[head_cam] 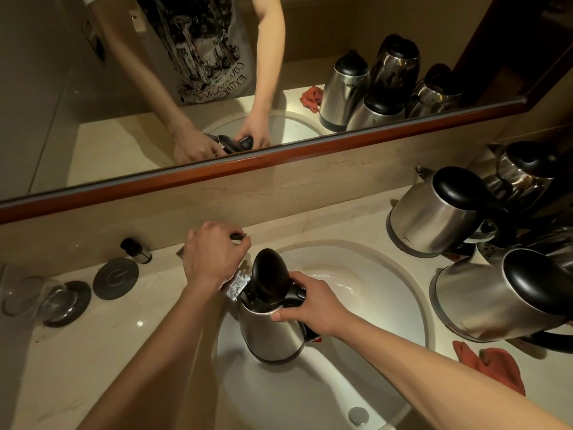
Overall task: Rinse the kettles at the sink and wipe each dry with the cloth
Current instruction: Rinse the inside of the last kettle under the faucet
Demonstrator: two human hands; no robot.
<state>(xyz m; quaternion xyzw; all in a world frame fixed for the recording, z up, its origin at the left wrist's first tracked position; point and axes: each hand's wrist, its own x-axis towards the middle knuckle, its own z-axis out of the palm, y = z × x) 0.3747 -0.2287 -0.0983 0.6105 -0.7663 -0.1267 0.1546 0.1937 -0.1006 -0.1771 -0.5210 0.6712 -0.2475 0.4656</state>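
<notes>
The right hand (313,305) is gripping the open kettle (273,333) by its handle; beside it, the left hand (214,252) is grasping the tap (237,285).

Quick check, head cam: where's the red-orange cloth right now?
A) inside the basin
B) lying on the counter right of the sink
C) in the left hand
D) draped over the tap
B: the red-orange cloth lies crumpled on the beige stone counter, right of the white sink basin, below the nearest steel kettle with black lid; neither hand touches it.
</notes>
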